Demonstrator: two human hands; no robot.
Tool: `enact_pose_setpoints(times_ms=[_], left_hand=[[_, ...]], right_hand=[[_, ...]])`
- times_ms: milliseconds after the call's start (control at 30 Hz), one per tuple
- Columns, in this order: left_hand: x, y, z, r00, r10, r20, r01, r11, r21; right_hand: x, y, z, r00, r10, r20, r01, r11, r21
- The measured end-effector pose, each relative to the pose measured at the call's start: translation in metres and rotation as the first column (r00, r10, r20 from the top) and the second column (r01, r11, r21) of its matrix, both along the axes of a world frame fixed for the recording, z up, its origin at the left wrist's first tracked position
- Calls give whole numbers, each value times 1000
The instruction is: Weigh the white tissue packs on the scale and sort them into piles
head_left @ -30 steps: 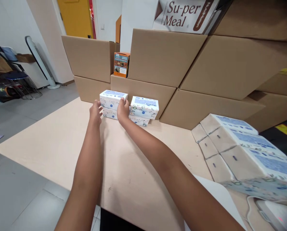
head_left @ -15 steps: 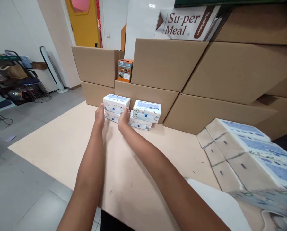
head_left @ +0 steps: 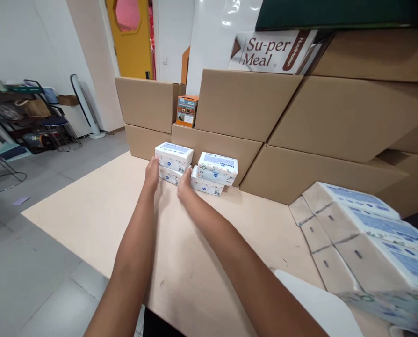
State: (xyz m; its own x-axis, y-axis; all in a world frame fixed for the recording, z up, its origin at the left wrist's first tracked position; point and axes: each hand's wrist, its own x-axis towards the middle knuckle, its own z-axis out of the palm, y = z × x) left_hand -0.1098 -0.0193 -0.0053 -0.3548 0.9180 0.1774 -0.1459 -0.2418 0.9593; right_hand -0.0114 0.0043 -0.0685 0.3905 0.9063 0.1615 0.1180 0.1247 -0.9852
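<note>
Two white, flower-printed tissue packs stand stacked on the far part of the table, an upper tissue pack [head_left: 174, 157] over a lower tissue pack [head_left: 169, 176]. My left hand [head_left: 152, 174] is pressed to the left side of this stack. At its right front corner is my right hand [head_left: 184, 184], its fingers partly hidden between the two stacks. Close by on the right, another upper tissue pack [head_left: 217, 168] lies slightly askew on a lower one [head_left: 207, 186].
Cardboard boxes [head_left: 218, 142] form a wall behind the packs, with a small orange box [head_left: 187, 111] on them. At the right of the table [head_left: 90, 210] sits a large block of tissue packs [head_left: 345, 234], beside a white rounded board [head_left: 316, 304]. A stool [head_left: 52, 122] stands on the floor at left.
The view has shifted slightly, so everything appears a little lower and further right. My right hand has slid down a little along the left stack, whose packs stay in place.
</note>
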Motion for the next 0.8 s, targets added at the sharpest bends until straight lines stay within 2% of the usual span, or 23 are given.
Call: enact_pose_setpoints(times_ms=[100,167,400,567,700,800], left_hand=[[3,-3,2,1000,2,17,-2,1000,-21],[6,-3,3,999,18,37,-16,999,-34],[4,-6,22,977,171,129,-173,985,4],[-3,-12,34,979,163,125,-168,985,29],[2,-9,28,983,128,129,-120,991,-67],[15,-3,16,984,88,153,-63,986,-156]], right_hand=[[-6,-10,-3,995,-64,-70,53,986,-158],[-4,-14,-2,992,-80,-93,60,977,-203],[17,-9,9,993,-50,-109,24,973,-232],[18,-5,8,992,-28,-122,1,978,-211],[18,-13,2,992,-18,-124,-3,986,-165],[16,-16,7,995,-6,-99,-9,987,-158]])
